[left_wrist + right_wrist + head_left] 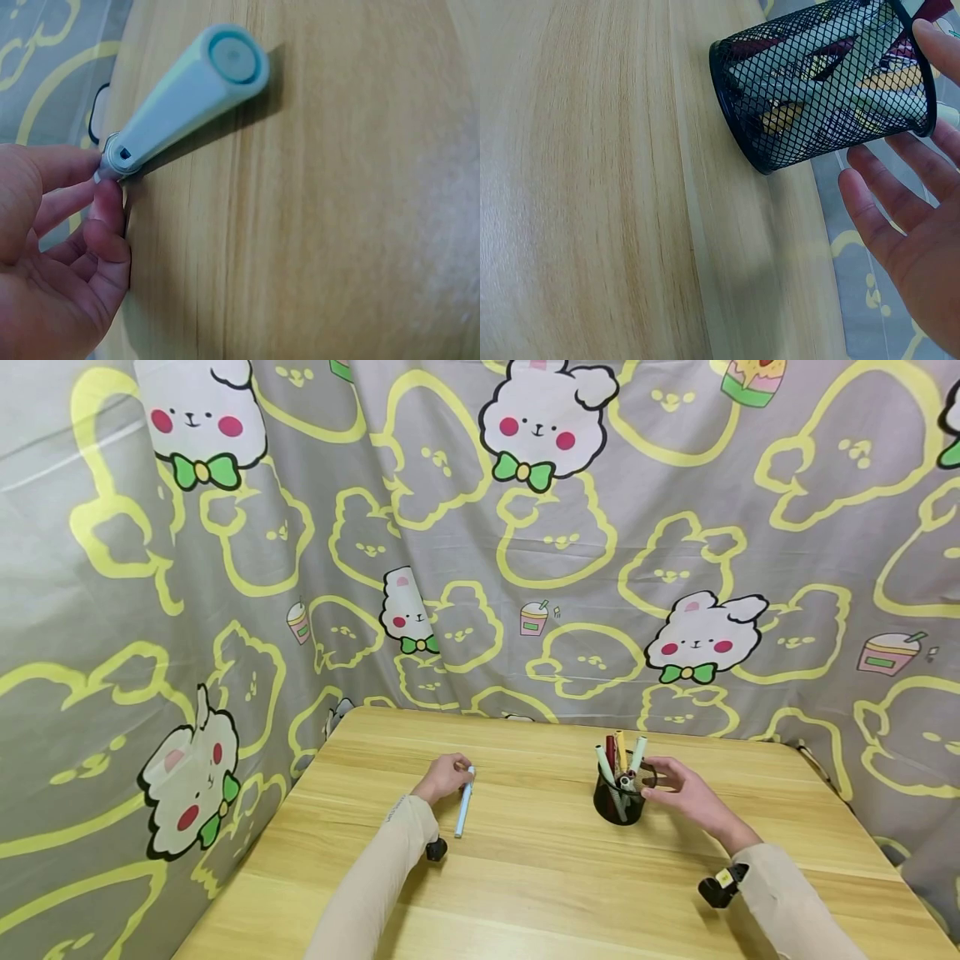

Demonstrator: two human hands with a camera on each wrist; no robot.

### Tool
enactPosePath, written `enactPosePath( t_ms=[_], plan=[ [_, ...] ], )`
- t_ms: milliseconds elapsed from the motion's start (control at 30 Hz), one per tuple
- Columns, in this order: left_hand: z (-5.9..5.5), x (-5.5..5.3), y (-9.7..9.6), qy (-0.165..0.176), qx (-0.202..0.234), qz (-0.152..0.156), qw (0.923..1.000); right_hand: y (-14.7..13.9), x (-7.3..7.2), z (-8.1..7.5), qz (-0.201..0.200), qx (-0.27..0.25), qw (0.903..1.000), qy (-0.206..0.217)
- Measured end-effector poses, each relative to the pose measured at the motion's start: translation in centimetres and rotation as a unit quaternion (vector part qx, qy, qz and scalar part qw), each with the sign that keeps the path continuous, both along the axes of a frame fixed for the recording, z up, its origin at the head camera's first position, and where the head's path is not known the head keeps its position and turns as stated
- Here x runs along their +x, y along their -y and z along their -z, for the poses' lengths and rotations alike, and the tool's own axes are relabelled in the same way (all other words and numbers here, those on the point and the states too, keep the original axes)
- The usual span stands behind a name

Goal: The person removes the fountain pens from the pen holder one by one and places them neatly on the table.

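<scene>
A light blue pen (464, 806) is over the left part of the wooden table, its long body pointing toward me. My left hand (447, 777) pinches its far end between thumb and fingers, near the metal-coloured part in the left wrist view. Whether the pen's near end touches the table, I cannot tell. At the right stands a black mesh pen holder (825, 82), upright, with several pens and markers (620, 752) in it. My right hand (690, 795) holds the holder by its right side, with the thumb at the rim and other fingers spread around and below it.
The light wooden table (525, 877) reaches back to a grey curtain (465, 527) with rabbit and yellow outline patterns, which also hangs along the left side. Black wrist cameras (720, 890) sit at both sleeves.
</scene>
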State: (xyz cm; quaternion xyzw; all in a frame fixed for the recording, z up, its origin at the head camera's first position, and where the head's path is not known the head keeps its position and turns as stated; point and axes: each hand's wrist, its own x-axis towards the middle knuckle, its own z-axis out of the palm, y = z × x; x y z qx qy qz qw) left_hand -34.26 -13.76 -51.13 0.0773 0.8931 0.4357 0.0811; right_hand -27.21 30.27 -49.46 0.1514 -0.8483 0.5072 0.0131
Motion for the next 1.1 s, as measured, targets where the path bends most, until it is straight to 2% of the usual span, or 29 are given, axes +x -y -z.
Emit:
enactPosePath(
  t_ms=[333, 667, 933, 1100],
  plan=[
    [-0.1, 0.1, 0.1, 0.020, 0.016, 0.013, 0.9996, 0.2, 0.0, 0.0, 0.002, 0.005, 1.0000, 0.001],
    [-0.3, -0.1, 0.2, 0.011, -0.005, 0.018, 0.9998, 0.3, 0.0, -0.4, -0.001, 0.004, 1.0000, 0.005],
    [-0.5, 0.3, -0.2, 0.018, 0.003, 0.018, 0.9997, 0.3, 0.3, -0.6, 0.001, 0.002, 1.0000, 0.009],
    [-0.5, 0.4, -0.8, 0.016, 0.004, 0.028, 0.9995, 0.3, 0.3, -0.6, 0.001, 0.001, 1.0000, 0.008]
  ],
)
